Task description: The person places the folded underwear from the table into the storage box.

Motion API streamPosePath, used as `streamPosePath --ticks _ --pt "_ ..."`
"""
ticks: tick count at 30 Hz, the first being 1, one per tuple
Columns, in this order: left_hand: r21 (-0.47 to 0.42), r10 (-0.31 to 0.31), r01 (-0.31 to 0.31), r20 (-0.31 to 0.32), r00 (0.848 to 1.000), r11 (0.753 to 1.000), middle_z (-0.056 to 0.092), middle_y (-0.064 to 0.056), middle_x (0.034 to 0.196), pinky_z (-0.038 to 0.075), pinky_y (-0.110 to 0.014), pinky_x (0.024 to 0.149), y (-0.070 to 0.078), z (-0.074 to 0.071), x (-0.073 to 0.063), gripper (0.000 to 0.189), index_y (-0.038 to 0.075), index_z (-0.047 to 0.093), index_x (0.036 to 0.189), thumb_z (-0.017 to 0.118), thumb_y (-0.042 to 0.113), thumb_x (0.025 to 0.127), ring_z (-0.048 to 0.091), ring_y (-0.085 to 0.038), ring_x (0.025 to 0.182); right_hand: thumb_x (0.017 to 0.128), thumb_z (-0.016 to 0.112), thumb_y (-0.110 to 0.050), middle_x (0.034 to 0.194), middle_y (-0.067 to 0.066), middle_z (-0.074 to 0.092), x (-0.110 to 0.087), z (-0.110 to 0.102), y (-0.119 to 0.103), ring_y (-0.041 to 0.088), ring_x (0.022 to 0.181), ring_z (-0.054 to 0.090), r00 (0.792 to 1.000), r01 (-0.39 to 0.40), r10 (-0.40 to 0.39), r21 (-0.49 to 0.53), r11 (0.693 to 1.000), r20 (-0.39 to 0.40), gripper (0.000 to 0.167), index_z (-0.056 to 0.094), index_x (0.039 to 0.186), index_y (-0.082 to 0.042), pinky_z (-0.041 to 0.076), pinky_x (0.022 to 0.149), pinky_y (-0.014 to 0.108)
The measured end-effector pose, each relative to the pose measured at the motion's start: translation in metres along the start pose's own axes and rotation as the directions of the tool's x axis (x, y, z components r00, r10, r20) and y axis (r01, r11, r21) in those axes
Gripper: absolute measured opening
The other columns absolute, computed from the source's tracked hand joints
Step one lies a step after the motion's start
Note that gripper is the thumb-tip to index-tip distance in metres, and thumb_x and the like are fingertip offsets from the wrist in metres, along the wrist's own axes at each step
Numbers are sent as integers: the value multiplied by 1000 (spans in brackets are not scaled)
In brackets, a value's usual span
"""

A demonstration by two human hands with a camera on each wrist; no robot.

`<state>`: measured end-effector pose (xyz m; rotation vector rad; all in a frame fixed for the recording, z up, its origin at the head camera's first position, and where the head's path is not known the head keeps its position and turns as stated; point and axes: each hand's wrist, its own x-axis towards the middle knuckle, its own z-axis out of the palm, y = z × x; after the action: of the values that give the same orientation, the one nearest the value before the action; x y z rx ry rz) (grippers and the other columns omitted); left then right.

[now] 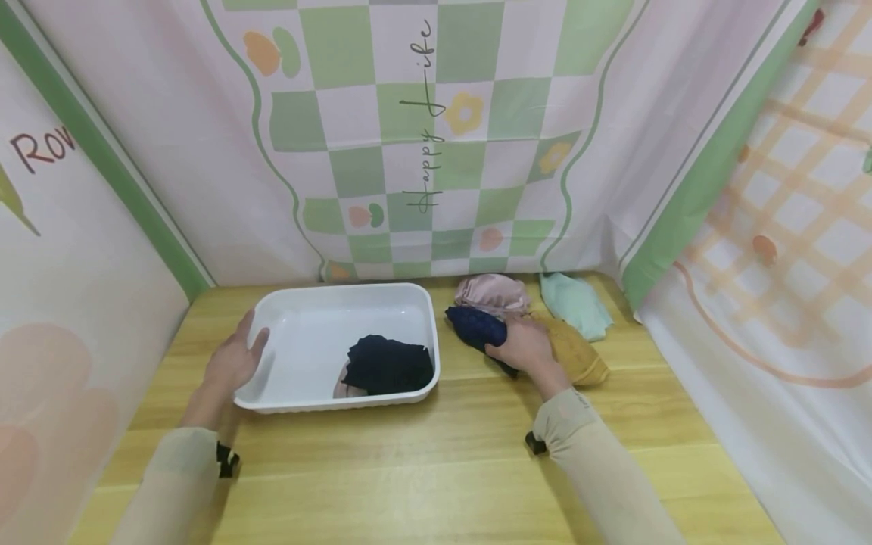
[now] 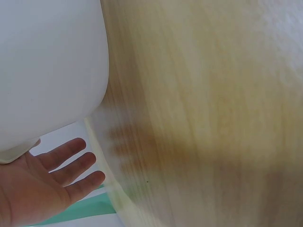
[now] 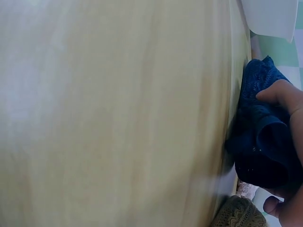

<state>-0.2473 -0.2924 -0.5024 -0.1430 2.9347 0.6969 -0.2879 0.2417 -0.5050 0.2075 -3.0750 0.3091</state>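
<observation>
Our left hand [image 1: 230, 365] touches the left edge of the tray [image 1: 296, 341], its fingers [image 2: 76, 166] straight and loose. Right of the tray, our right hand [image 1: 527, 344] grips a blue cloth [image 1: 473, 325]. A pink cloth [image 1: 492, 291], yellow cloth [image 1: 575, 354] and green cloth [image 1: 577, 303] lie there too. We see a black cloth [image 1: 388, 366] in the tray.

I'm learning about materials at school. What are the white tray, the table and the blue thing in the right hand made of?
The white tray looks like smooth, slightly shiny plastic, with a rounded rim. The table could be wood or a wood print: glossy, with grain streaks. The blue thing seems matt, textured cloth, bunched in the right hand.
</observation>
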Motion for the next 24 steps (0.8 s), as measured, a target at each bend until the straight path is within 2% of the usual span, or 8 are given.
streamPosePath --ticks 8,17,20,24 --pt "-11 -7 7 -4 1000 1000 17 -37 158 25 -69 116 -3 1 0 85 10 -8 160 5 68 99 26 -60 140 83 69 -54 126 25 67 -2 2 4 46 114 63 1000 -14 14 91 996 11 79 54 141 -3 50 99 58" --pt "-14 -14 14 5 1000 1000 16 -36 158 26 -70 115 -3 2 2 85 11 -8 160 5 69 99 26 -61 139 86 65 -56 127 24 67 1 4 5 45 115 63 999 -49 48 194 980 9 77 53 142 -5 51 97 56" --pt "-17 -14 14 3 1000 1000 16 -36 159 25 -70 115 -2 3 1 85 11 -7 161 4 69 99 25 -61 140 87 64 -55 124 22 69 1 2 4 43 112 65 999 -33 37 221 975 -14 71 57 138 -7 52 95 55" --pt "-26 -24 24 13 1000 999 14 -36 159 24 -70 115 0 0 1 86 11 -9 160 5 69 99 24 -61 140 87 66 -53 115 19 73 2 -4 1 40 104 68 998 -4 21 252 968 -63 61 66 125 -6 54 90 53"
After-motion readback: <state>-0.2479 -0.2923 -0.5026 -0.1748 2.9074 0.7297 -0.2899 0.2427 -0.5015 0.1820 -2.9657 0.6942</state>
